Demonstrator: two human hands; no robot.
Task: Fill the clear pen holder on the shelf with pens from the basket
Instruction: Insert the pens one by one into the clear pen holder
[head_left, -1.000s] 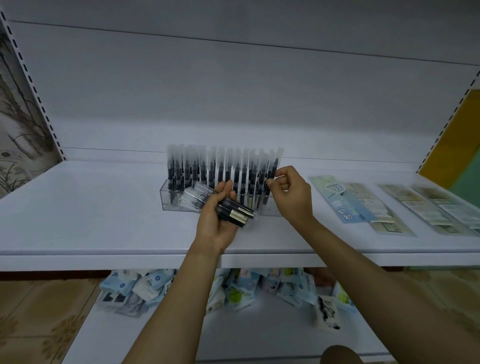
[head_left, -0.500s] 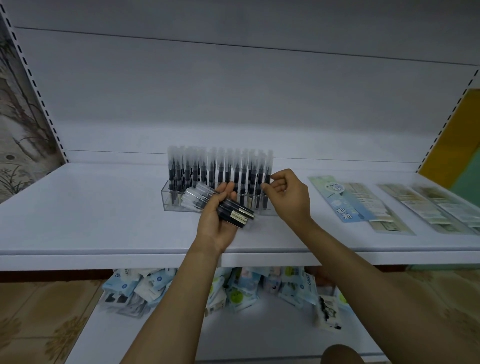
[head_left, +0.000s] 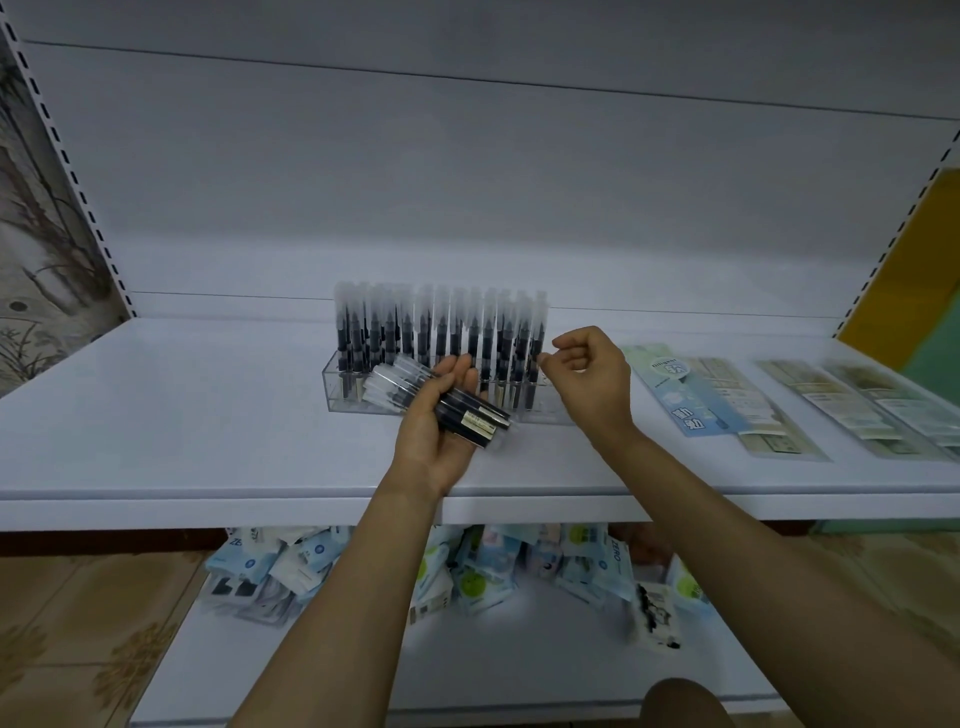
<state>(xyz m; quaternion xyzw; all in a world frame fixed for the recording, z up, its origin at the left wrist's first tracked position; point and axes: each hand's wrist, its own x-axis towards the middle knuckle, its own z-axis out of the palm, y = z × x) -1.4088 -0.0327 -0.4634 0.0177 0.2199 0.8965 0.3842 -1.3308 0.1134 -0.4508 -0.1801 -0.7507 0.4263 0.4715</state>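
Far left: patterned wall panel (head_left: 41, 249). Across the full width, white shelf (head_left: 182, 415). Near its middle, toward the back, clear holder (head_left: 353, 405) flat on the shelf, packed with upright pens (head_left: 441, 332), clear caps on top, dark barrels below.

Just in front of the holder, left hand (head_left: 431, 447), palm up, fingers curled round a bundle (head_left: 452, 410) of more pens. Bundle lying slantwise, caps toward the upper left, crossing the holder's front wall in view.

Just right of the last standing pen, right hand (head_left: 592, 379), raised above the shelf, fingers curled in toward the palm, nothing seen in the grip. Thumb tip close to that last pen; touching or apart, impossible to tell.

Farther right, flat on the shelf, blue packet (head_left: 696, 400), then paler packets (head_left: 857, 410) side by side, blurred.

Below, on a lower shelf (head_left: 311, 675), heap (head_left: 467, 571) of blue and white packets.
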